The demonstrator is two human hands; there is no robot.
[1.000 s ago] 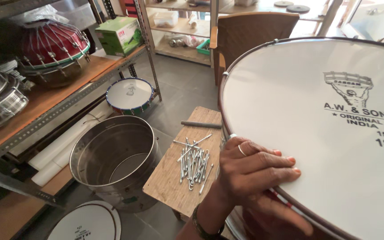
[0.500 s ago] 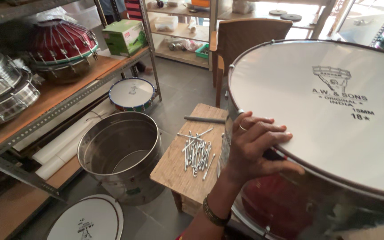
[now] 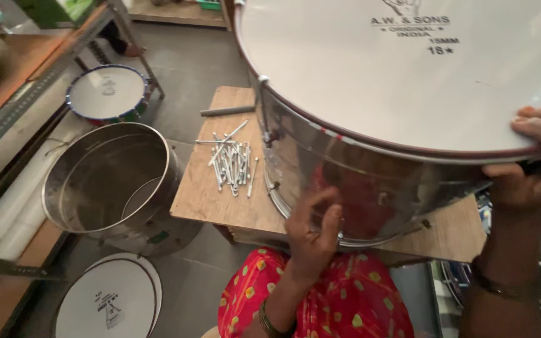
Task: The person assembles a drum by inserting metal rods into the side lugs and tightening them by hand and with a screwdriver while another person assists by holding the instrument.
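Drum [image 3: 370, 94] tilted on wooden board [image 3: 208, 194] | my left hand [image 3: 311, 235] cupped loosely against its steel shell, my right hand [image 3: 536, 156] gripping right rim | bolts [image 3: 233, 164] left | grey floor [image 3: 189, 81], shelving far left

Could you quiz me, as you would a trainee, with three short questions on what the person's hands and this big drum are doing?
1. True or false: the right hand grips the rim of the large drum.
2. Where does the left hand rest?
A. on the drum's shiny metal side
B. on the pile of bolts
C. inside the empty metal shell
3. Fill in: the pile of metal bolts lies on the wooden ____.

Key
1. True: its fingers lie over the white skin, thumb under the rim.
2. A.
3. Table, left of the drum.
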